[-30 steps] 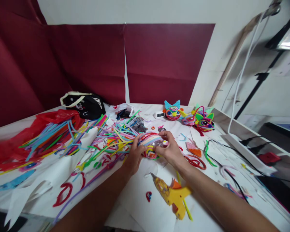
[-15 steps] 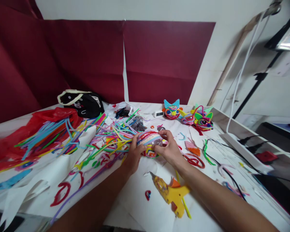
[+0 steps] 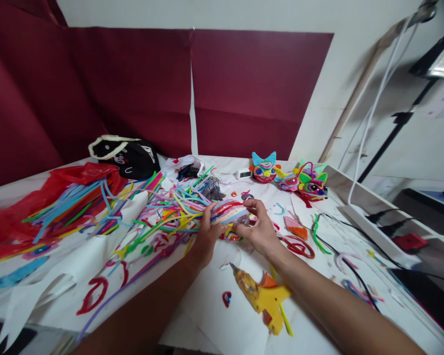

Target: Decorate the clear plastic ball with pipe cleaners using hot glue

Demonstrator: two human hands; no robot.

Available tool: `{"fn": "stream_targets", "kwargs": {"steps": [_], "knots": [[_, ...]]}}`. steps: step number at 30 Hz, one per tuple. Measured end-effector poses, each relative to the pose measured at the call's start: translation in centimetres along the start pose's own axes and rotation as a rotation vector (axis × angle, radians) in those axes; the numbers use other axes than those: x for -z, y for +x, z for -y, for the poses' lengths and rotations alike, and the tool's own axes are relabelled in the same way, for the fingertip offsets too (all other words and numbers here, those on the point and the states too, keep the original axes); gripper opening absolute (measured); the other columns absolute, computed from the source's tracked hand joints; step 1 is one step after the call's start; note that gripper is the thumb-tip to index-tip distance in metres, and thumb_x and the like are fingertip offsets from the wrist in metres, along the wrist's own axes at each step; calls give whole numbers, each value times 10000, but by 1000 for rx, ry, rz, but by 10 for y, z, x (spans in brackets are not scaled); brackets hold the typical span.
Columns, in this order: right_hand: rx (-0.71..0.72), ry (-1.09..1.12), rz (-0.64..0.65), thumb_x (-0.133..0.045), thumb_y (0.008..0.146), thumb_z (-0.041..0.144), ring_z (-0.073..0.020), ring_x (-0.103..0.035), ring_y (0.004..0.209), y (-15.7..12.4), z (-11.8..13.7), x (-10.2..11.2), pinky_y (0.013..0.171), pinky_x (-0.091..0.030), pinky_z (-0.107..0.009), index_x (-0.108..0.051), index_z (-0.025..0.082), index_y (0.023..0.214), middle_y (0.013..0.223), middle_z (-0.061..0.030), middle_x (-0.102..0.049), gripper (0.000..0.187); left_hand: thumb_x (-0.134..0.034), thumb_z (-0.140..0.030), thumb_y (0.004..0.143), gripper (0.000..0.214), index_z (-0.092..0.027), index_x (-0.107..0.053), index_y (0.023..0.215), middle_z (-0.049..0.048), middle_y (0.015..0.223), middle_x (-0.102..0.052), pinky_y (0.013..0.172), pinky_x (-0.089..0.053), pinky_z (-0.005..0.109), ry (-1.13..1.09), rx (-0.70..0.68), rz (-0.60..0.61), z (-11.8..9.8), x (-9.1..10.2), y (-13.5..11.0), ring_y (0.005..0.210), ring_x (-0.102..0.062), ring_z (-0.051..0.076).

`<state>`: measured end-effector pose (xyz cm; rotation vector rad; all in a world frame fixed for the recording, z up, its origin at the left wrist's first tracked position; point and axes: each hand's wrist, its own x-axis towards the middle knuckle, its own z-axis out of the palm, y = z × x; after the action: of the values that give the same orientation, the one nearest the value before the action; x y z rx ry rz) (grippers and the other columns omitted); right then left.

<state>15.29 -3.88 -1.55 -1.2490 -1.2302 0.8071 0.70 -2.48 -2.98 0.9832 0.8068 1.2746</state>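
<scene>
Between my two hands is a rounded ornament (image 3: 229,212) covered in stripes of colourful pipe cleaners, with a clear bare patch at its right end. My left hand (image 3: 206,236) grips its left side, fingers behind and thumb in front. My right hand (image 3: 257,227) closes on its right end, thumb low and fingers at the top. Below them a yellow glue gun (image 3: 261,298) lies on white paper, nozzle pointing up and left. A small red and blue heart-shaped piece (image 3: 226,299) lies left of the glue gun.
Loose pipe cleaners (image 3: 173,207) spread left of my hands, beside a red plastic bag (image 3: 85,172). A black bag (image 3: 128,158) sits behind. Finished-looking pipe-cleaner animals (image 3: 264,167) stand at the back right. A black cable (image 3: 350,264) and power strip (image 3: 381,236) lie right.
The ornament has tilted slightly in my hands, so its striped top shows at a somewhat different angle. Both hands keep their hold in nearly the same place.
</scene>
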Motion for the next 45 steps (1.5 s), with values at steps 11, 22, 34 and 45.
{"fn": "stream_targets", "kwargs": {"steps": [11, 22, 34, 45], "knots": [[6, -10, -2, -706, 567, 325, -217, -610, 925, -1, -1, 0, 778, -541, -355, -486, 252, 1124, 1102, -36, -567, 603, -683, -204, 647, 788, -239, -455, 1401, 59, 1092, -684, 915, -515, 410, -65, 48, 23, -2, -4, -2, 1086, -631, 297], [18, 1, -14, -704, 554, 312, -217, -601, 926, 1, -3, 0, 782, -538, -361, -493, 251, 1107, 1098, -35, -570, 594, -752, -240, 626, 898, -229, -393, 1449, 51, 1076, -697, 903, -501, 379, -82, 67, 30, -2, -5, -2, 1045, -635, 274], [-4, -10, 6, -703, 562, 345, -229, -598, 948, 1, -2, 2, 743, -539, -347, -474, 242, 1135, 1148, -70, -588, 626, -787, -202, 615, 840, -226, -460, 1388, 51, 1104, -678, 924, -492, 358, -51, 43, 11, -1, -4, 0, 1042, -627, 257], [-12, -3, -2, -702, 559, 335, -236, -603, 961, 1, -1, 1, 750, -546, -356, -468, 235, 1134, 1149, -77, -591, 629, -800, -184, 608, 825, -232, -483, 1368, 55, 1162, -676, 960, -495, 372, -33, 33, 25, 0, -2, 1, 1084, -634, 266]]}}
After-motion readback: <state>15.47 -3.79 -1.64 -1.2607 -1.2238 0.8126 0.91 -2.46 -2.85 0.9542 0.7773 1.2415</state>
